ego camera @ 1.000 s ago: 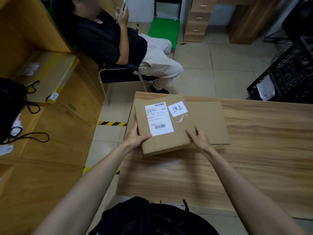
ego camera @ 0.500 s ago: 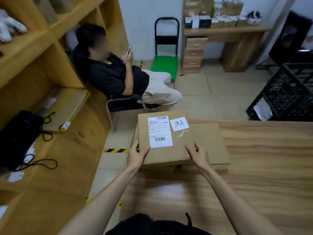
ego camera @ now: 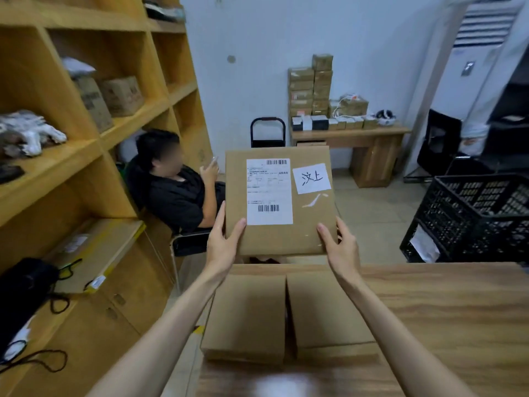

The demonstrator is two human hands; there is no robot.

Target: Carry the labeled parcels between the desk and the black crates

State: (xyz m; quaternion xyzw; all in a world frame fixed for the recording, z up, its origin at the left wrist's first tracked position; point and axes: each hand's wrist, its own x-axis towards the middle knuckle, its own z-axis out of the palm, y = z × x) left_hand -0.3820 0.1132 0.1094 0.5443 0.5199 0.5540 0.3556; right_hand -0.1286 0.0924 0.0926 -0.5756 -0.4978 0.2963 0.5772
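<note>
- The left hand (ego camera: 223, 247) grips the near left corner of the labeled parcel (ego camera: 279, 202), thumb on its top face, fingers curled round the edge and under it.
- The right hand (ego camera: 339, 247) holds the near right corner the same way, thumb on top, fingers wrapped along the side.
- The parcel hangs in the air, clear of the desk (ego camera: 443, 325), tilted up so that its printed label (ego camera: 269, 191) and the handwritten slip (ego camera: 311, 178) face the camera.
- Two plain boxes (ego camera: 246, 316) lie side by side on the desk's near left part, below the raised parcel; no label shows on their tops.
- The black crates (ego camera: 472, 219) stand on the floor to the right, well apart from the parcel; a white packet shows through the lower one's side.
- By my reading, the pick-up is done and the walk to the crates is left, along with the set-down.
- Whether the two boxes on the desk go as well cannot be told.
</note>
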